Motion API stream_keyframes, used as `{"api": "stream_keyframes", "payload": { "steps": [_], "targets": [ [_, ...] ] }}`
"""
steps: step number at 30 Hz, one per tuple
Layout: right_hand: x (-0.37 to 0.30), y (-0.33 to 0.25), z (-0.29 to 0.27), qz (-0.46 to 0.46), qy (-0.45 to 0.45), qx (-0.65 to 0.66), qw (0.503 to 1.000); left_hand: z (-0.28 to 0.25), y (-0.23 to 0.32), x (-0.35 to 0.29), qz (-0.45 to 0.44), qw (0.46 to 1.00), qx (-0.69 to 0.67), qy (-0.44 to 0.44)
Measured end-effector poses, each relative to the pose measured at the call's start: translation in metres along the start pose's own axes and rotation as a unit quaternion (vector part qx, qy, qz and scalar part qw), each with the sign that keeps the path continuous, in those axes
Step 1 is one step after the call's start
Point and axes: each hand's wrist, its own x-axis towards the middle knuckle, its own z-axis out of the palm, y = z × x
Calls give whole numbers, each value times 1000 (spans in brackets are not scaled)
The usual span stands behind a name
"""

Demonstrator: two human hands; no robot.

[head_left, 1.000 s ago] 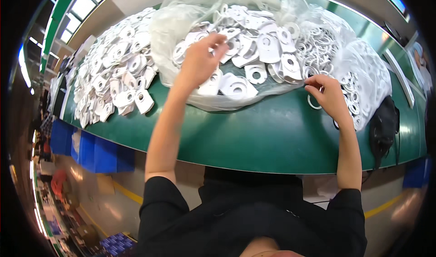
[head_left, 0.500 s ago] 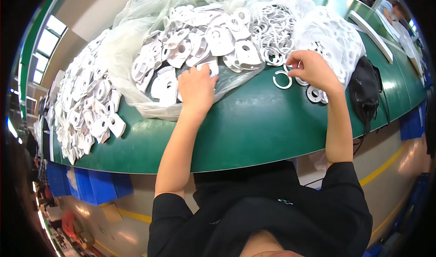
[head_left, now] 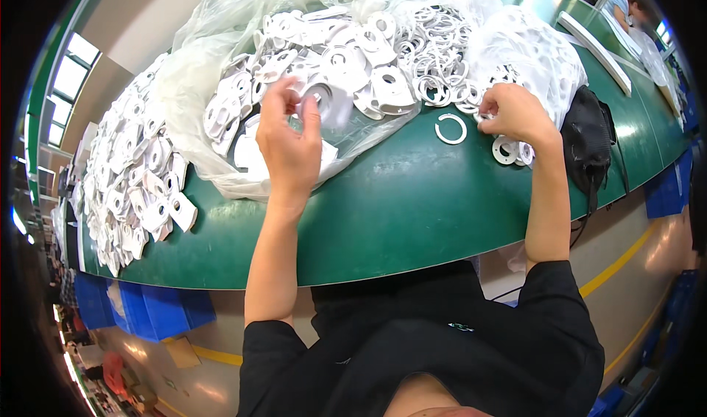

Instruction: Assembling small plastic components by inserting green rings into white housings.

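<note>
We have a white plate with a round hole (head_left: 333, 106), motion-blurred, just left of upper centre, at the mouth of a clear plastic bag (head_left: 175, 96). Left hand (head_left: 292, 150) holds it by the near edge, thumb across its face, fingers partly blurred. Right hand (head_left: 518, 115), right of centre, has thumb and forefinger nearly together; a bit of white shows there, we can't tell what is pinched. Flat white discs (head_left: 505, 152) lie just below it. A split white ring (head_left: 464, 131) lies near it, to the left, flat on the green counter (head_left: 398, 214). Loose rings (head_left: 434, 52) heap above. More plates (head_left: 140, 174) pile at left. Farther out we see a bulging white bag (head_left: 526, 45), a black pouch (head_left: 587, 141), a white bar (head_left: 598, 54) at upper right, blue bins (head_left: 156, 310) at lower left.
</note>
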Motion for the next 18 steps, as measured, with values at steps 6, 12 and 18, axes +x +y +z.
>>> {"api": "stream_keyframes", "payload": {
  "steps": [6,12,18],
  "targets": [
    [2,-11,-7,-55,170,126,976,18,9,-18,-238,913,-318,-95],
    [2,-72,23,-279,289,284,871,28,28,-40,-481,653,-565,-152],
    [-6,-95,54,-407,174,224,869,30,24,-50,-530,581,-575,-226]
  ]
}}
